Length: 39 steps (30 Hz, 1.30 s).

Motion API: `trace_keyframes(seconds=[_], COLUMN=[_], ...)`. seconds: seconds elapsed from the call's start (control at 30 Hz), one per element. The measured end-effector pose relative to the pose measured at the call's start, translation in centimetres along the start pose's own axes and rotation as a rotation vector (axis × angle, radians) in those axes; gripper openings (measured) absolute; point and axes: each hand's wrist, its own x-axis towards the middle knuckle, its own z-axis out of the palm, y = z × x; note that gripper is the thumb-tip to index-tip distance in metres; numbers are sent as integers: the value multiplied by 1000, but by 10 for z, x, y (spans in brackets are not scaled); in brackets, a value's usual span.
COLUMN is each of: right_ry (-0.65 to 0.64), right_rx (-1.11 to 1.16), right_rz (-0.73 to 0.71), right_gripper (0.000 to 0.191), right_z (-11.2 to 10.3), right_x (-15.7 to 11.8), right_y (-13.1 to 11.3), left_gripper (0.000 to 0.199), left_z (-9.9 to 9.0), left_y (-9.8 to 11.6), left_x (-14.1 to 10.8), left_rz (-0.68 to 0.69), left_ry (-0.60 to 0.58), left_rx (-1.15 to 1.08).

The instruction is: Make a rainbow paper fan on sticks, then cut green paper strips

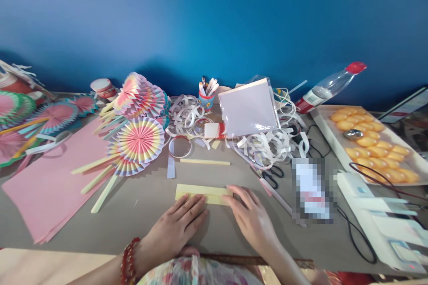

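Note:
A pale yellow paper strip [203,190] with a lengthwise crease lies on the grey table near its front edge. My left hand [179,222] rests flat with its fingertips on the strip's left part, fingers spread a little. At the strip's right end, my right hand [249,213] touches the paper with its fingertips, fingers apart. Behind the strip lies a thin yellow folded stick [205,161], beside a roll of clear tape [180,146]. A small pale paper piece [171,167] is under the tape roll.
Pleated paper fans [140,139] and pink sheets [56,182] lie left. Curled white strips [267,147], a packet of paper [247,107] and a pen cup [206,100] stand behind. Scissors [271,176], a bottle [327,89], a tray of yellow food [321,120] and a white power strip [364,213] are right.

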Motion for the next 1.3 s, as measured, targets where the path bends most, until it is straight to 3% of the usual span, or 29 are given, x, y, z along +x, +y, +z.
trace_keyframes(seconds=[0.23,0.53,0.87,1.0,1.3], right_ry=[-8,-9,12,16,15], right_rx=[-133,-113,-120,-116,-89], right_rz=[-249,-189,-174,-166,-175], right_gripper=[39,35,38,39,47], right_z=[-4,-8,-2,0,-2], right_x=[9,0,-4,-6,-3], right_y=[-3,2,5,7,7], left_gripper=[86,87,86,82,66], left_z=[-4,-7,-17,-18,-21], left_y=[-1,-1,8,4,-14], left_x=[1,5,30,15,-52], left_rz=[9,-29,-141,-176,-376], left_ry=[-4,12,-41,-39,39], left_rx=[-23,-7,-52,-30,98])
